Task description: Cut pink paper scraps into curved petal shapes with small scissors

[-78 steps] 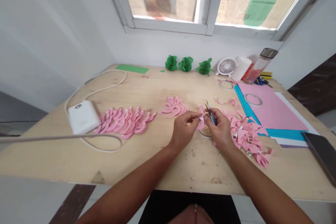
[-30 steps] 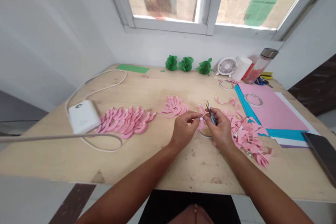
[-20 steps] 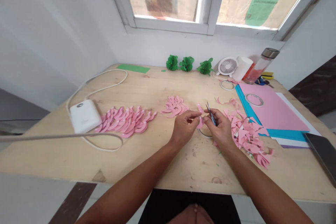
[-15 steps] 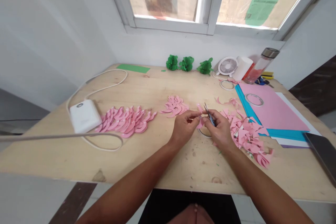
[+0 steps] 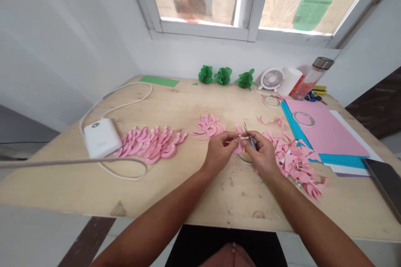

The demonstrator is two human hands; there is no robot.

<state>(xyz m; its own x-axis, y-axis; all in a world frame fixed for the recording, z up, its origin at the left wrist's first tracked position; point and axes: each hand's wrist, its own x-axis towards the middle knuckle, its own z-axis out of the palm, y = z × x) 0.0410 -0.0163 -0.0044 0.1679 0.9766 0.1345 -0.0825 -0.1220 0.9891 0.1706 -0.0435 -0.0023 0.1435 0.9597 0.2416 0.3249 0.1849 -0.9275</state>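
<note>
My left hand (image 5: 221, 147) is closed, its thumb and fingertips pinching a small pink paper piece (image 5: 238, 147) over the middle of the table. Close against it, my right hand (image 5: 260, 152) is wrapped round a small pair of scissors (image 5: 252, 142), the thin blades pointing up and away from me. The right fingertips also meet the pink paper; whether they grip it I cannot tell. Partly hidden beneath the hands lies a tape roll (image 5: 243, 159). A small cluster of curved pink paper petals (image 5: 209, 127) sits just beyond the left hand, and pink paper scraps (image 5: 296, 160) are heaped beside the right.
At left, overlapping pink petals (image 5: 153, 144) lie against a white power bank (image 5: 102, 137) with a looping cable. Green paper shapes (image 5: 223, 76), a small fan (image 5: 272, 79) and a bottle (image 5: 313, 78) line the back. Coloured paper sheets (image 5: 332, 133) and a dark phone (image 5: 384, 185) lie right.
Both hands stay nearly in place, with only a slight shift of the fingers around the pink paper. The petals and scraps look the same.
</note>
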